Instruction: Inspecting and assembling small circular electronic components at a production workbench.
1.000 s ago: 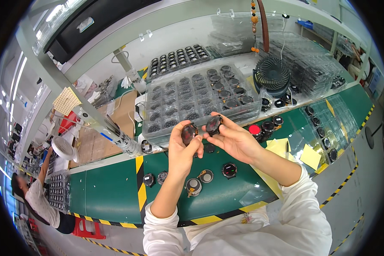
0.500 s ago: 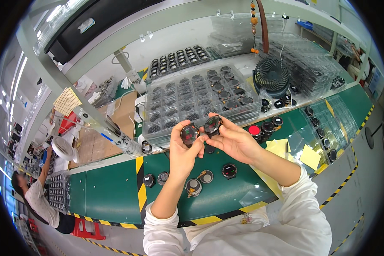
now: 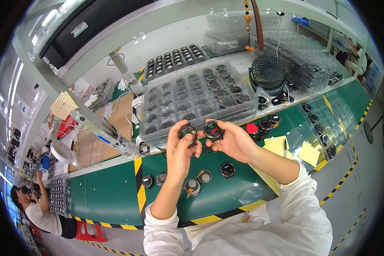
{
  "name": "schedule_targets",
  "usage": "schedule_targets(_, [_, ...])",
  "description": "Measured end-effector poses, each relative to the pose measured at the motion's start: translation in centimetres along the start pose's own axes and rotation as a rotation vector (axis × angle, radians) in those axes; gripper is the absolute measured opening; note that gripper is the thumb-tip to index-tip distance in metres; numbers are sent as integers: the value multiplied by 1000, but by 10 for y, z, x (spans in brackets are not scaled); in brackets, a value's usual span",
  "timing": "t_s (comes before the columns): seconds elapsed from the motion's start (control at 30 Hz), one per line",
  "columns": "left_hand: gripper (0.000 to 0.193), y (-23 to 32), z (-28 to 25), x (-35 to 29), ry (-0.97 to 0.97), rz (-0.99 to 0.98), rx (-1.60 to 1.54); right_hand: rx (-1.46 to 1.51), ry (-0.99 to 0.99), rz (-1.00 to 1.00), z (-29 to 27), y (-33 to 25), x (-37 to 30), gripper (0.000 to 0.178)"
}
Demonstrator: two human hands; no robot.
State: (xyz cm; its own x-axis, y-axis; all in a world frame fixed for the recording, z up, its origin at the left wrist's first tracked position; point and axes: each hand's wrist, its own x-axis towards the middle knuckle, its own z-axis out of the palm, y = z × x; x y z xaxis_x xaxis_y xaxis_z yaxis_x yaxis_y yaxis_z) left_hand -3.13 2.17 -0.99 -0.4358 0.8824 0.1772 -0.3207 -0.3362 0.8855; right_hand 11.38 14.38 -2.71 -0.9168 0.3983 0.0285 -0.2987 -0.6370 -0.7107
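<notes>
In my left hand [image 3: 178, 154] is a round black smartwatch body [image 3: 185, 130] without a strap. My left thumb lies across its face, which shows green and red marks. My right hand [image 3: 237, 145] grips a second black smartwatch body [image 3: 213, 129] by its rim, its screen lit with green and red. The two watches are side by side, slightly apart, above the front of the clear tray stack. Below them on the green bench lie a watch with a lit screen [image 3: 228, 170], two opened watch parts [image 3: 192, 187] with grey round faces, and two more watches [image 3: 147, 181] at the left.
Stacked clear trays [image 3: 196, 100] of watch parts stand behind my hands. A small black fan [image 3: 268, 73] is at the right, near stacked empty trays [image 3: 305, 55]. Yellow sticky notes [image 3: 309, 154] and several watches [image 3: 265, 124] lie at the right. A person [image 3: 38, 209] sits at the far left.
The two watches have moved a little apart. My left thumb has come onto the left watch's face, and the right watch has turned its lit screen more toward me.
</notes>
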Motion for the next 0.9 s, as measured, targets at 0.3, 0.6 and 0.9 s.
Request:
schedule_targets(0.3, [61,-15,12,-3,-122,161,440,-34,-68,19,16,0,-7,47])
schedule_targets(0.6, [60,-4,12,-5,-221,334,526,-671,34,-411,6,-6,-4,30])
schedule_targets(0.9, [61,2,15,-9,-287,260,477,-588,17,-309,9,-15,-9,27])
